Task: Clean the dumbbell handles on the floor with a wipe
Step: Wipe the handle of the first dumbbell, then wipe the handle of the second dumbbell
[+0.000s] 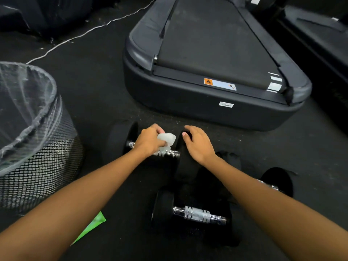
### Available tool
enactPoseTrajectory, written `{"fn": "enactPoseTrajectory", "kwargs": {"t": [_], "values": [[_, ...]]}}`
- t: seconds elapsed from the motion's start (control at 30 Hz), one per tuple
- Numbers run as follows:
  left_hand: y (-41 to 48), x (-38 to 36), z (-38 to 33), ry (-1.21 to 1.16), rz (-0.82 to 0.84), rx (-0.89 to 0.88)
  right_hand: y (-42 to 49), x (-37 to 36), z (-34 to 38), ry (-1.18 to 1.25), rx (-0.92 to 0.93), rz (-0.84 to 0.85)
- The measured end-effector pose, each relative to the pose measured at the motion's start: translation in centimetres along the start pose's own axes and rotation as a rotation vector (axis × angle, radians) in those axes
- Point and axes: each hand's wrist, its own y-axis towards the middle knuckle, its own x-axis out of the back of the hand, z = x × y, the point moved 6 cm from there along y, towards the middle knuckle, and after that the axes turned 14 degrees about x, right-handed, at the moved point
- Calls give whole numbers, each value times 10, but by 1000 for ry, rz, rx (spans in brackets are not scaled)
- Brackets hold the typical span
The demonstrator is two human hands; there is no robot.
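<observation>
Black rubber gym flooring fills the scene, with the rear end of a dark grey treadmill lying across the upper middle. At the left stands a black mesh waste bin lined with a clear plastic bag, and a thin white cable trails over the floor behind it.

Both bare forearms reach forward from the bottom corners. Just in front of the treadmill lies the far dumbbell, black-ended with a ribbed chrome handle. The right hand rests palm down, fingers spread and unclenched, on that dumbbell's right-hand weight. The left hand is closed around a crumpled white wipe, pressing it against the chrome handle.

A near dumbbell lies closer to the person, its shiny handle bare, and a third dumbbell shows partly behind the right forearm. A green packet peeks out beneath the left forearm.
</observation>
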Motion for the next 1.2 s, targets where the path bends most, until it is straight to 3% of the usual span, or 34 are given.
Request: {"fn": "enactPoseTrajectory", "kwargs": {"t": [0.13,0.27,0.33,0.7,0.83,1.0,1.2], "values": [[-11,6,-27,-205,48,-79,13,20,-4,292,-124,25],[-29,3,-62,-310,71,-128,10,47,-2,788,-285,231],[-35,-4,-80,-345,89,-137,2,69,-4,888,-271,268],[-83,-104,-154,-367,460,-78,-77,147,-93,1067,-281,-150],[-95,-140,-160,-293,508,-72,-113,148,-125,1062,-311,-230],[-102,-167,-162,-129,415,-104,-137,133,-152,1092,-319,-263],[-102,-154,-160,58,53,-441,-138,99,-182,842,-369,-221]]}}
